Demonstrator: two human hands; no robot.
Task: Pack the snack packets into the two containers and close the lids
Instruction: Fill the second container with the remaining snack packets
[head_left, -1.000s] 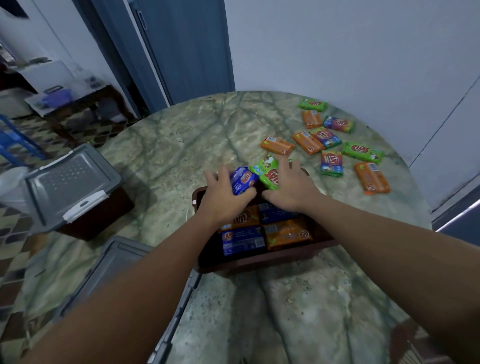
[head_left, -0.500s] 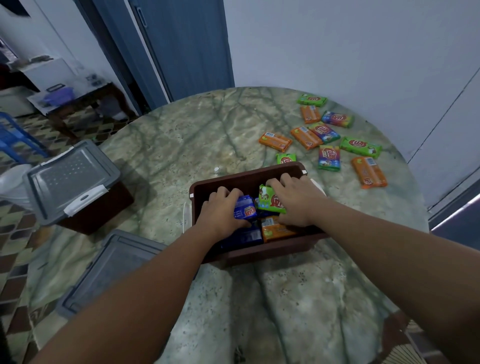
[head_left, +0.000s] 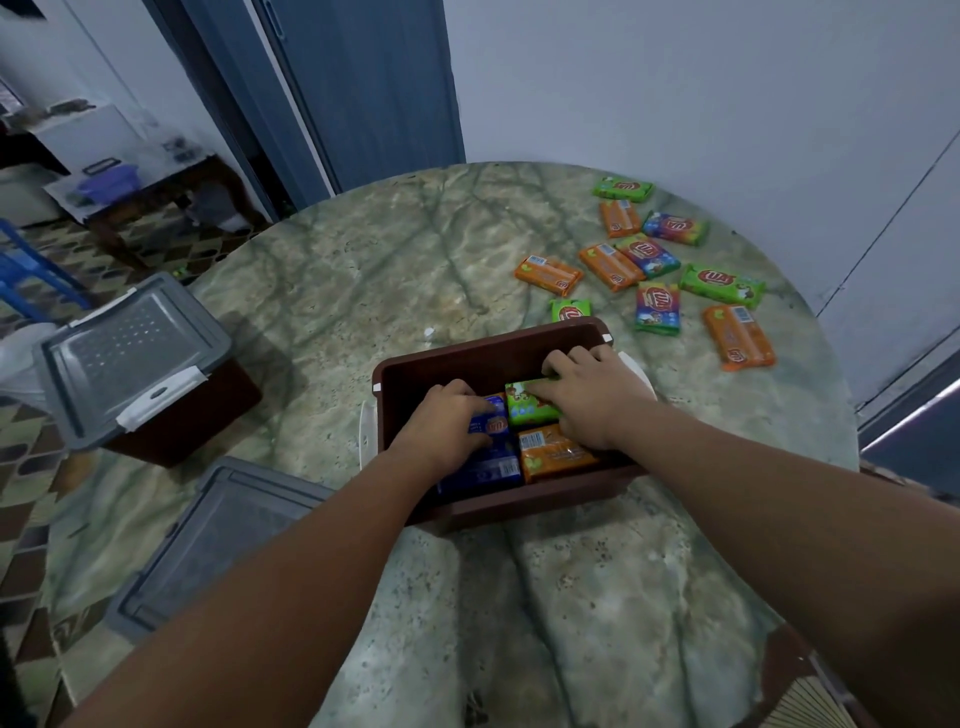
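An open brown container (head_left: 493, 353) stands mid-table, holding several snack packets. My left hand (head_left: 447, 421) is inside it, gripping a blue packet (head_left: 494, 423) low against the others. Next to it my right hand (head_left: 592, 400) holds a green packet (head_left: 530, 410) with its fingers curled over the top. An orange packet (head_left: 553, 452) and another blue packet (head_left: 483, 470) lie in the near half. A second brown container (head_left: 208, 410) with its grey lid (head_left: 130, 358) on sits at the table's left edge.
A loose grey lid (head_left: 218, 540) lies at the front left of the marble table (head_left: 363, 291). Several loose packets lie at the back right, among them an orange one (head_left: 548, 275) and a green one (head_left: 570, 312) just behind the open container. A wall stands behind them.
Both hands have come back from above the far rim and gone down into the open container, carrying the blue and the green packet onto the packets inside.
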